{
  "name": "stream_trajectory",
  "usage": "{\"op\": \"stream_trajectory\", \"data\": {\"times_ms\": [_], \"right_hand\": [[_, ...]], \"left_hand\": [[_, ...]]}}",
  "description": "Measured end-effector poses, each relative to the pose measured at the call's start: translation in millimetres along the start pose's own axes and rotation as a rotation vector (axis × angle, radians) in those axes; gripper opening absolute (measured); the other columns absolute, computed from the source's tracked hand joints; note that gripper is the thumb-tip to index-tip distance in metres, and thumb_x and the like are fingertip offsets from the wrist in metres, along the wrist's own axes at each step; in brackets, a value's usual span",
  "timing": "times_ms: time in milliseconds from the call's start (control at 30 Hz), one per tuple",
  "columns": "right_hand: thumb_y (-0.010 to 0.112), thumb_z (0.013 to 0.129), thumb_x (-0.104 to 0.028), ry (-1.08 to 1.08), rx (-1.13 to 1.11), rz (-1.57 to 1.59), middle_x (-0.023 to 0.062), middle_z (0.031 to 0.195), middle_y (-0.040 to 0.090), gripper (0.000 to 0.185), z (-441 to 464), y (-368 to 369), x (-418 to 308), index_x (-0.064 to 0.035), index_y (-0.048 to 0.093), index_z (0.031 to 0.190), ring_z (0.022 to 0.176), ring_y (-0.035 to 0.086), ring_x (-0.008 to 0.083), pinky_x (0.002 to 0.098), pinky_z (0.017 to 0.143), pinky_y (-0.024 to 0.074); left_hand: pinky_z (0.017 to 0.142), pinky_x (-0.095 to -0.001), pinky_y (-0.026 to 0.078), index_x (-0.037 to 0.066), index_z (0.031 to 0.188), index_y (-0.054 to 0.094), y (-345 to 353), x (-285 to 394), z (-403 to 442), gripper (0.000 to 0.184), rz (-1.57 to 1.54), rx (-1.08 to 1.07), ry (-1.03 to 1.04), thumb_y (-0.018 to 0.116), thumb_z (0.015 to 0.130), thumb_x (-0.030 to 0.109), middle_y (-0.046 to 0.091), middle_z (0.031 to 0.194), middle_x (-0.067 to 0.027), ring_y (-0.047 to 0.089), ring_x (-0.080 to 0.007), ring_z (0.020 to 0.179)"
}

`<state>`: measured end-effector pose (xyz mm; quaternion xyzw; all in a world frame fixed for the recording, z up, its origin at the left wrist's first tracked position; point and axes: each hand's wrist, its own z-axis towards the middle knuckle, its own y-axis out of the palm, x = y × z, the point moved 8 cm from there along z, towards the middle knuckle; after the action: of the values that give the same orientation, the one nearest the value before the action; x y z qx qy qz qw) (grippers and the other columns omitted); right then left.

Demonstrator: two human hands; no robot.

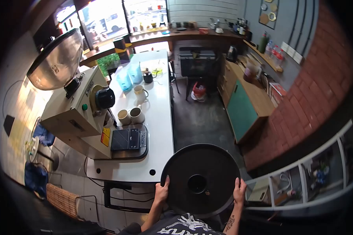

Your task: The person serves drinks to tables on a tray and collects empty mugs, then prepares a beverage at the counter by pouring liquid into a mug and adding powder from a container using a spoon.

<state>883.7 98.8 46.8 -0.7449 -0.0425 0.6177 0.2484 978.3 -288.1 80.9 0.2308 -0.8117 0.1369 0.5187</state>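
Note:
A large round black tray-like disc (219, 172) with a raised rim and a dark round hole near its middle is held in front of my body. My left hand (161, 191) grips its left edge, thumb on top. On the opposite edge, my right hand (239, 190) holds the rim the same way. A small brownish bit lies beside the hole. Left of the disc stands a white table (157, 156) with a large cream grinder (76, 113) and a black scale (125, 139).
Two mugs (136, 115) stand behind the scale, with a pale mug (139, 93) and a black kettle (148, 76) farther back. On the right are a green-doored wooden cabinet (242, 113) and a white metal rack (302, 184). Chairs and a wicker seat (61, 200) are at lower left.

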Motion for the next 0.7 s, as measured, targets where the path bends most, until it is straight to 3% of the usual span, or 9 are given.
{"op": "stream_trajectory", "data": {"times_ms": [33, 67, 100, 167, 300, 567, 633, 700], "right_hand": [[0.052, 0.099, -0.034, -0.138, 0.093, -0.03, 0.021, 0.111, 0.059, 0.045, 12.1, -6.7, -28.7, 0.0083, 0.057, 0.112, 0.105, 0.056, 0.0276, 0.037, 0.093, 0.0434], [0.05, 0.1, -0.026, -0.23, -0.17, 0.049, 0.0089, 0.073, 0.052, 0.035, 36.5, -4.4, -57.1, 0.0045, 0.053, 0.085, 0.07, 0.047, 0.0159, 0.0332, 0.064, 0.0409], [0.05, 0.1, -0.026, -0.243, -0.184, 0.051, 0.0089, 0.073, 0.052, 0.035, 56.1, -7.3, -67.3, 0.0045, 0.053, 0.085, 0.07, 0.047, 0.0159, 0.0332, 0.064, 0.0409], [0.048, 0.1, -0.02, -0.302, -0.172, 0.101, 0.0028, 0.059, 0.033, 0.035, 91.5, -15.4, -83.4, 0.0016, 0.041, 0.073, 0.061, 0.029, 0.0108, 0.0327, 0.053, 0.0276], [0.049, 0.1, -0.02, -0.323, -0.266, 0.143, 0.0036, 0.062, 0.036, 0.034, 154.8, -17.5, -96.3, 0.0027, 0.041, 0.075, 0.063, 0.033, 0.0098, 0.0306, 0.055, 0.0316], [0.053, 0.098, -0.022, -0.354, -0.31, 0.089, 0.0083, 0.07, 0.053, 0.029, 264.6, 6.0, -80.5, 0.0049, 0.054, 0.086, 0.068, 0.047, 0.0148, 0.0329, 0.065, 0.0426], [0.05, 0.1, -0.018, -0.26, -0.43, 0.186, -0.0018, 0.076, 0.05, 0.022, 281.8, 23.5, -77.3, 0.0017, 0.058, 0.095, 0.075, 0.045, 0.0075, 0.0265, 0.072, 0.0435], [0.054, 0.098, -0.018, -0.292, -0.37, 0.19, 0.0003, 0.082, 0.051, 0.02, 303.0, 34.2, -73.6, 0.0013, 0.058, 0.102, 0.078, 0.047, 0.0092, 0.0275, 0.074, 0.0443]], "left_hand": [[0.08, -0.0317, 0.05, -0.006, 0.111, 0.063, 14.5, 2.7, 0.9, 0.054, -0.008, 0.025, 0.003, 0.06, 0.094, 0.045, 0.067, 0.101, -0.0111, 0.063, -0.0175, 0.091], [0.075, -0.0302, 0.05, -0.006, 0.107, 0.065, 27.2, 13.3, -0.5, 0.049, -0.037, 0.111, 0.096, 0.058, 0.095, 0.042, 0.067, 0.095, -0.0081, 0.061, -0.0145, 0.084], [0.071, -0.0286, 0.05, -0.005, 0.103, 0.066, 40.2, 24.4, 0.3, 0.045, -0.069, 0.193, 0.195, 0.057, 0.097, 0.039, 0.067, 0.089, -0.0051, 0.06, -0.0115, 0.077], [0.07, -0.029, 0.05, -0.005, 0.103, 0.066, 69.1, 23.8, 8.6, 0.047, -0.053, 0.225, 0.123, 0.058, 0.096, 0.04, 0.067, 0.09, -0.006, 0.06, -0.0121, 0.077], [0.066, -0.0298, 0.05, -0.005, 0.099, 0.066, 108.4, 24.2, 15.5, 0.051, 0.039, 0.357, -0.09, 0.06, 0.094, 0.045, 0.067, 0.088, -0.0075, 0.061, -0.0127, 0.076], [0.063, -0.0295, 0.051, -0.004, 0.092, 0.067, 169.3, 15.4, 70.2, 0.053, -0.14, 0.392, -0.058, 0.062, 0.091, 0.048, 0.067, 0.082, -0.0072, 0.061, -0.0132, 0.073], [0.063, -0.0291, 0.051, -0.004, 0.091, 0.068, 177.4, 21.5, 82.6, 0.053, -0.118, 0.437, -0.085, 0.062, 0.092, 0.048, 0.067, 0.08, -0.007, 0.062, -0.0134, 0.071], [0.062, -0.0288, 0.051, -0.005, 0.092, 0.068, 187.4, 26.9, 103.6, 0.051, -0.082, 0.452, -0.126, 0.061, 0.093, 0.046, 0.067, 0.081, -0.0071, 0.062, -0.013, 0.071]]}}
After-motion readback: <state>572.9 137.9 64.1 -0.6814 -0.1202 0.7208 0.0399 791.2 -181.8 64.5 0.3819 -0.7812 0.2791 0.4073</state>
